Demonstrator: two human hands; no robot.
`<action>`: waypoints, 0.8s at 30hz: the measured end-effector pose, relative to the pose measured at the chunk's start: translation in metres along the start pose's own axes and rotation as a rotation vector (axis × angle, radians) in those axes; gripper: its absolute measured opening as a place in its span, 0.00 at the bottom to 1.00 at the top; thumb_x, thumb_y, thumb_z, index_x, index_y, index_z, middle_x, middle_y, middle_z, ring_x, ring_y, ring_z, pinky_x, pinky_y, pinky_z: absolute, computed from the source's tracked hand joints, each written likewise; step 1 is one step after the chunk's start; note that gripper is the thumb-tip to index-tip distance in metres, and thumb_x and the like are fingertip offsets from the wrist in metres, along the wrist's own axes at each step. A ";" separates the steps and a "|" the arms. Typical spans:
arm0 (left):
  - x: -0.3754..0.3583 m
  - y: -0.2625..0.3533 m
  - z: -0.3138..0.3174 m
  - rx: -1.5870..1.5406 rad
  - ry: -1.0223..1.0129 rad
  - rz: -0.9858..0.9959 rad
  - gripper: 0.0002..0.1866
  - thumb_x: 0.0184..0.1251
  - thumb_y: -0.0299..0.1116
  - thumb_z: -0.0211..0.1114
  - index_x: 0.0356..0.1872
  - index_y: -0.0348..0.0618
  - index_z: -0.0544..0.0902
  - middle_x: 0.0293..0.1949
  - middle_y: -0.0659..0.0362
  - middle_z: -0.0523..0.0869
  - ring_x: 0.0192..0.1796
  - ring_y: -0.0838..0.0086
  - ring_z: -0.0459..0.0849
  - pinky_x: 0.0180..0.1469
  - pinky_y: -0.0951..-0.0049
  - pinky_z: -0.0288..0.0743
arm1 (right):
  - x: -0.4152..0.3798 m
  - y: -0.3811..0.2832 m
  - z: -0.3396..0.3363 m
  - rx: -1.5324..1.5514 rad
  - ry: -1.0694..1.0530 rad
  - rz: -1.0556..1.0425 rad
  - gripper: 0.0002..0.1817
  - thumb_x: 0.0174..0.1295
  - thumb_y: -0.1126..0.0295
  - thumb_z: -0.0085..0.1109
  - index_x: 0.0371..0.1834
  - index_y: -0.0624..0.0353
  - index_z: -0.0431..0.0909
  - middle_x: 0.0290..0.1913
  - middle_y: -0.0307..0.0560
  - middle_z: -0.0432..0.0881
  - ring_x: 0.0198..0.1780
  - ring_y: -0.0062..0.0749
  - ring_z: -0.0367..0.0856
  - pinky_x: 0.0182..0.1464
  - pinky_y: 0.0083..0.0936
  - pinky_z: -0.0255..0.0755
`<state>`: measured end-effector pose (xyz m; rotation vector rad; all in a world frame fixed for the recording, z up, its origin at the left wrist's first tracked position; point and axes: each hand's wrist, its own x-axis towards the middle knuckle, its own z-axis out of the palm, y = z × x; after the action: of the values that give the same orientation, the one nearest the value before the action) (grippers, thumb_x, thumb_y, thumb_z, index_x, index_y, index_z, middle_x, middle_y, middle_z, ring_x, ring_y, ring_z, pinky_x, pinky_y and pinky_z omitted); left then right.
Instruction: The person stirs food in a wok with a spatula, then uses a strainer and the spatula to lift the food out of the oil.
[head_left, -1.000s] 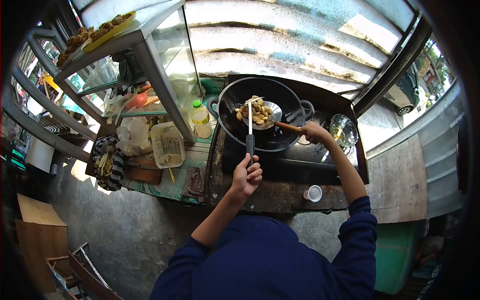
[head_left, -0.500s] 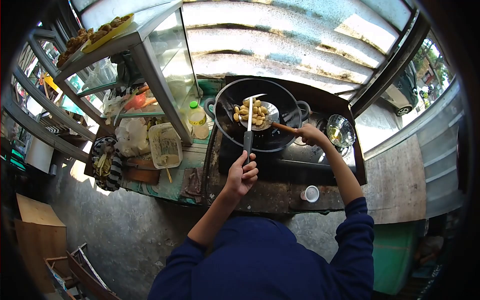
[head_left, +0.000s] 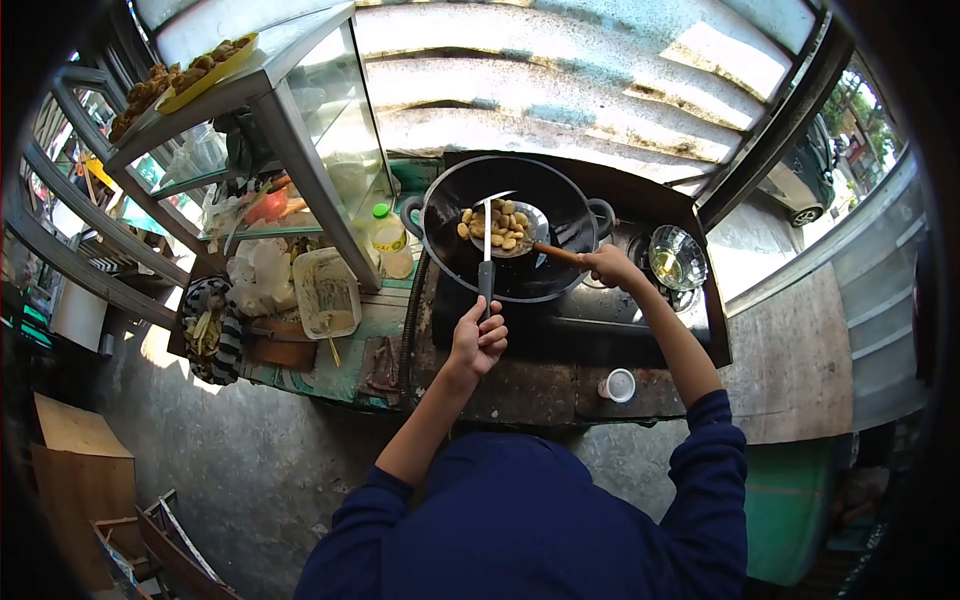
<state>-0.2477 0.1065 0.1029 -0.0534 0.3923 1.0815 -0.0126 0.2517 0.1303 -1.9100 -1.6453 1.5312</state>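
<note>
In my left hand (head_left: 478, 341), fingers are wrapped round the dark handle of a long metal spatula (head_left: 488, 240); its bent, flat tip reaches over the wok. My right hand (head_left: 610, 266) grips the wooden handle of a skimmer (head_left: 555, 252). A heap of small, rounded golden-brown fried pieces (head_left: 513, 228) lies on the skimmer's round metal head, and the spatula crosses over them. Both tools overlap the inside of a large dark wok (head_left: 440, 268), which stands on a black stove (head_left: 540, 335). Part of the skimmer's head is hidden beneath the pieces.
Right of the wok is a glass bowl (head_left: 678, 255); a white cup (head_left: 617, 385) stands at the front edge. To the left are a bottle with a green cap (head_left: 390, 245), a smeared plastic tub (head_left: 327, 292) and a glass display case (head_left: 320, 130).
The whole view has shifted slightly, so the wok and hands sit a little further left. Both hands keep hold of their tools, and the pieces stay on the skimmer.
</note>
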 end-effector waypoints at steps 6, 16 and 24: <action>-0.014 -0.005 0.011 -0.052 0.009 -0.019 0.12 0.62 0.42 0.42 0.27 0.45 0.66 0.10 0.71 0.56 0.08 0.87 0.51 0.11 0.87 0.43 | 0.000 0.003 -0.002 -0.173 0.132 -0.126 0.18 0.49 0.57 0.52 0.21 0.64 0.77 0.10 0.38 0.67 0.09 0.17 0.60 0.10 0.16 0.53; -0.051 -0.005 0.020 -0.002 0.011 0.097 0.12 0.62 0.43 0.41 0.29 0.47 0.65 0.11 0.71 0.56 0.09 0.88 0.51 0.11 0.88 0.44 | -0.008 0.009 -0.003 -0.565 0.232 -0.309 0.18 0.46 0.54 0.53 0.25 0.60 0.78 0.16 0.49 0.75 0.21 0.32 0.76 0.27 0.25 0.68; -0.058 -0.007 0.014 -0.054 0.026 0.061 0.12 0.62 0.42 0.41 0.29 0.46 0.65 0.10 0.71 0.56 0.08 0.88 0.52 0.11 0.87 0.45 | -0.025 -0.002 0.005 -0.374 0.116 -0.172 0.17 0.48 0.56 0.53 0.23 0.61 0.78 0.10 0.37 0.67 0.11 0.17 0.63 0.13 0.16 0.56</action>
<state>-0.2613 0.0572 0.1348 -0.1036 0.3898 1.1525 -0.0143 0.2300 0.1436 -1.9180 -2.0959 1.0862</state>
